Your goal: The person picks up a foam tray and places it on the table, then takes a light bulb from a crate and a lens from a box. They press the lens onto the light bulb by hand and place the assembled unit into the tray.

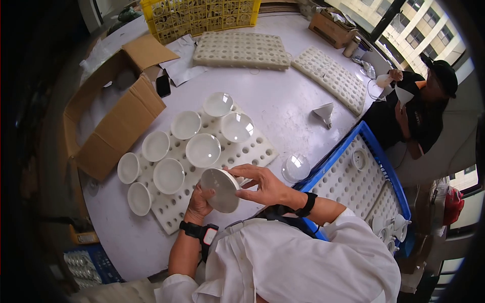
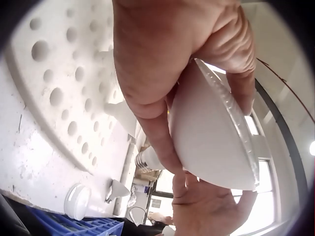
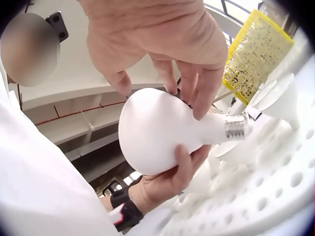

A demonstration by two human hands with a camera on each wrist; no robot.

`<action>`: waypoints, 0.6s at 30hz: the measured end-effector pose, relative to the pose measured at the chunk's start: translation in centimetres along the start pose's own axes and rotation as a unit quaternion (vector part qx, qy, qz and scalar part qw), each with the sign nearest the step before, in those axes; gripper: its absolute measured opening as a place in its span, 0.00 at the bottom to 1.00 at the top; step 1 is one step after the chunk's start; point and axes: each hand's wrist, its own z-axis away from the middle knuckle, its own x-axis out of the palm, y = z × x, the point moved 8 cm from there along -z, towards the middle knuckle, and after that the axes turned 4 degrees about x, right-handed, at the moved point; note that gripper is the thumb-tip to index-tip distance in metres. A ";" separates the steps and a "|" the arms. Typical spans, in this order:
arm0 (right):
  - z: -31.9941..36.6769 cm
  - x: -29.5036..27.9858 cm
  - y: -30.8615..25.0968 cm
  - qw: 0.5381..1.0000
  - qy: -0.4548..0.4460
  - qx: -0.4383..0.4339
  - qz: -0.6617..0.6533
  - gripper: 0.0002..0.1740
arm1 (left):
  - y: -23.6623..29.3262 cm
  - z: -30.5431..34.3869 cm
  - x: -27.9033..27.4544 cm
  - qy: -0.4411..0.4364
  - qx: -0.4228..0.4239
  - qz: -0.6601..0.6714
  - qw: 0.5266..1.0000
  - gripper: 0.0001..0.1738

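A white reflector light bulb (image 1: 220, 191) with a metal screw base (image 3: 237, 127) is held up over the near edge of a foam board full of holes (image 1: 169, 212). My left hand (image 1: 200, 203) grips it, thumb on the broad face side and fingers round the body. The right hand (image 1: 265, 186) is at the bulb's other side; in the right wrist view its relaxed fingers touch the body near the neck, with the thumb tip close to the rim. Several more white bulbs (image 1: 203, 150) stand face up in the board.
A clear round cover (image 1: 295, 167) and a bulb (image 1: 323, 114) lie on the table to the right. Beyond are foam boards (image 1: 242, 49), a yellow crate (image 1: 202, 20) and a phone (image 1: 163, 86). An open carton (image 1: 121, 129) stands left, a blue crate (image 1: 376, 146) right, near another person (image 1: 411, 108).
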 end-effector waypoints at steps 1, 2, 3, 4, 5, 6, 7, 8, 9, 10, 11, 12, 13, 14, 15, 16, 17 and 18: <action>-0.2 0.0 0.5 0.999 0.001 0.032 -0.022 0.28 | 0.7 -0.1 0.9 -0.008 0.032 -0.071 0.997 0.38; -0.2 -0.1 0.9 0.997 0.002 0.063 -0.045 0.27 | 1.5 -0.1 1.8 -0.017 0.065 -0.141 0.988 0.37; -0.2 -0.2 0.8 0.997 0.005 0.068 -0.047 0.25 | 1.7 -0.1 2.3 -0.017 0.062 -0.141 0.988 0.37; -0.1 -0.2 1.0 0.996 0.007 0.070 -0.049 0.25 | 2.7 0.1 3.1 -0.023 0.105 -0.242 0.964 0.36; 0.0 -0.3 0.9 0.998 0.008 0.038 -0.052 0.24 | 3.6 0.4 3.9 -0.028 0.148 -0.341 0.928 0.36; 0.0 -0.3 0.8 0.998 0.007 0.006 -0.056 0.24 | 3.9 0.5 4.3 -0.027 0.146 -0.340 0.928 0.36; 0.1 -0.3 1.0 0.998 0.007 0.007 -0.056 0.24 | 4.4 0.8 5.0 -0.029 0.167 -0.378 0.910 0.35; 0.2 -0.4 0.8 0.998 0.013 -0.010 -0.054 0.24 | 4.8 1.1 5.5 -0.031 0.186 -0.415 0.890 0.35; 0.3 -0.4 0.7 0.998 0.019 -0.027 -0.051 0.24 | 5.0 1.1 5.8 -0.030 0.186 -0.415 0.890 0.35; 0.4 -0.4 1.0 0.998 0.019 -0.025 -0.052 0.24 | 5.2 1.2 6.1 -0.030 0.194 -0.441 0.876 0.34; 0.4 -0.1 2.3 0.991 0.009 0.036 -0.126 0.24 | 5.1 1.4 6.4 -0.030 0.202 -0.466 0.861 0.34; 0.6 0.4 3.6 0.975 -0.001 0.097 -0.199 0.24 | 4.8 1.4 6.2 -0.027 0.198 -0.466 0.862 0.34; 0.6 0.5 3.9 0.975 -0.003 0.100 -0.201 0.24 | 4.2 1.3 5.4 -0.007 0.179 -0.454 0.873 0.33; 0.3 0.4 4.4 0.982 0.000 0.125 -0.140 0.25 | 3.7 1.2 4.4 0.014 0.160 -0.442 0.882 0.33; 0.1 0.3 4.9 0.986 0.003 0.148 -0.078 0.25 | 3.2 1.0 3.5 0.019 0.160 -0.443 0.882 0.33; -0.1 0.7 4.9 0.986 -0.003 0.148 -0.081 0.25 | 1.8 0.9 1.2 0.060 0.101 -0.318 0.941 0.32; -0.4 0.9 4.0 0.991 -0.001 0.112 -0.074 0.27 | 0.6 1.2 -0.7 0.101 0.044 -0.186 0.976 0.32; -1.0 1.1 3.0 0.995 0.003 0.073 -0.068 0.28 | 0.8 1.4 -1.1 0.107 0.049 -0.190 0.975 0.32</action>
